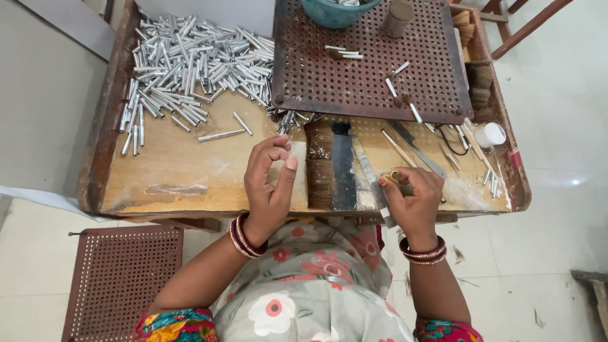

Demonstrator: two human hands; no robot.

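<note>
The left hand [269, 180] hovers over the table [183, 171], fingers loosely curled, holding nothing I can see. The right hand [411, 193] pinches a small brass ring [394, 176] at the near edge. Farther off lie the perforated tray [361, 69] and silver tubes [190, 63].

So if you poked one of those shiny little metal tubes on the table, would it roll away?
Probably. The metal tubes look round and smooth, so a stray one would likely roll sideways. They seem thin and hollow, so probably light. The shiny surface may be slippery to pinch.
</note>
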